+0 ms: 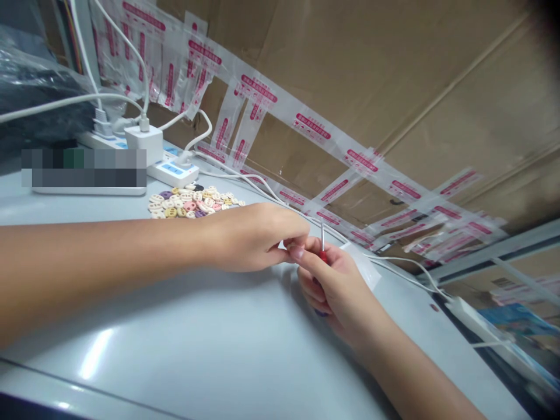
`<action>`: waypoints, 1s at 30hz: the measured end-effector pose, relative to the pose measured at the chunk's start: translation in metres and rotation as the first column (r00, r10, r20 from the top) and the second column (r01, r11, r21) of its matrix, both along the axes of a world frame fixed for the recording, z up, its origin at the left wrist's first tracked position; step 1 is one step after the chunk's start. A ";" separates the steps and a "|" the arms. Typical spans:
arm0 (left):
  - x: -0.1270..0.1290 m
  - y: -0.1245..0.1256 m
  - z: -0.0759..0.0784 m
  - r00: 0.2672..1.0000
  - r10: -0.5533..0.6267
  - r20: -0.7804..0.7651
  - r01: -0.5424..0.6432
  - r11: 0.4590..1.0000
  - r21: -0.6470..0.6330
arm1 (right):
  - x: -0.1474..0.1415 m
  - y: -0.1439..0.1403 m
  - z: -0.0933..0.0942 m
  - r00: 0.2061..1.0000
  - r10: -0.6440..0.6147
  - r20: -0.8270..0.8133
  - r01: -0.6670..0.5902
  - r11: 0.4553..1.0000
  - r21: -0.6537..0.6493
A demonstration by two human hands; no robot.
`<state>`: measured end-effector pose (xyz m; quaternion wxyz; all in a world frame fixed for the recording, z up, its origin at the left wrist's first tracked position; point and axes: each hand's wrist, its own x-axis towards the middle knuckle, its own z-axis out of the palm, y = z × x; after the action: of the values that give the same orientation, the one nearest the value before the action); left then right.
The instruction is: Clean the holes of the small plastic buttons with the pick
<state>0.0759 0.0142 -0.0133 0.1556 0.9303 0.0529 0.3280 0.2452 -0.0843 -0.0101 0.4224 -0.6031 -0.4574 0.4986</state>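
Red tool (323, 255) is resting in the right hand (335, 277), above the desk (210, 344), slim metal shaft pointing up. Probably light and stiff, shaft likely slick; red part looks the better hold. Right hand is gripping it, fingers curled, thumb meeting left fingertips. Left hand (256, 236) is bending inward; cannot tell whether it is pinching anything.

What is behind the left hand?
Beyond the left hand lie a pile of button-like pieces, white cables and taped cardboard. Whatever the hand covers cannot be seen.
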 end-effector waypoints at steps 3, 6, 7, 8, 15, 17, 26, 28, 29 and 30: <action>-0.002 0.002 0.001 0.995 0.084 -0.051 -0.084 0.996 0.009 | 0.004 0.002 0.002 1.000 -0.021 -0.001 0.021 1.000 0.021; -0.004 0.004 0.002 0.987 0.151 -0.056 -0.150 0.989 0.008 | 0.012 0.006 0.005 0.994 -0.089 0.063 0.086 0.995 0.053; -0.004 0.005 0.001 0.986 0.158 -0.052 -0.158 0.987 0.012 | 0.015 0.007 0.007 0.990 -0.113 0.087 0.108 0.992 0.066; -0.004 0.005 0.001 0.986 0.161 -0.049 -0.160 0.987 0.016 | 0.018 0.008 0.008 0.985 -0.133 0.106 0.126 0.989 0.077; -0.005 0.008 -0.005 0.980 0.158 -0.123 -0.158 0.987 0.009 | 0.024 0.014 0.009 0.978 -0.169 0.126 0.154 0.981 0.118; -0.006 0.009 -0.006 0.975 0.170 -0.140 -0.173 0.985 -0.010 | 0.022 0.014 0.009 0.974 -0.179 0.138 0.162 0.979 0.126; -0.006 0.008 -0.002 0.975 0.181 -0.131 -0.185 0.983 -0.016 | 0.033 0.016 0.013 0.850 -0.143 0.506 0.073 0.985 0.155; -0.006 0.007 0.000 0.971 0.191 -0.142 -0.194 0.981 -0.012 | 0.037 0.015 0.015 0.694 -0.062 0.717 -0.036 0.992 0.121; -0.006 0.007 0.001 0.969 0.195 -0.152 -0.199 0.980 -0.012 | 0.039 0.014 0.015 0.602 -0.018 0.799 -0.085 0.993 0.087; -0.007 0.006 0.002 0.966 0.198 -0.163 -0.203 0.979 -0.012 | 0.040 0.013 0.016 0.518 0.028 0.855 -0.123 0.992 0.042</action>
<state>0.0691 0.0205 -0.0117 0.1302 0.9413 0.1639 0.2649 0.2850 -0.0714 0.0055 0.1514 -0.7281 -0.6547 0.1351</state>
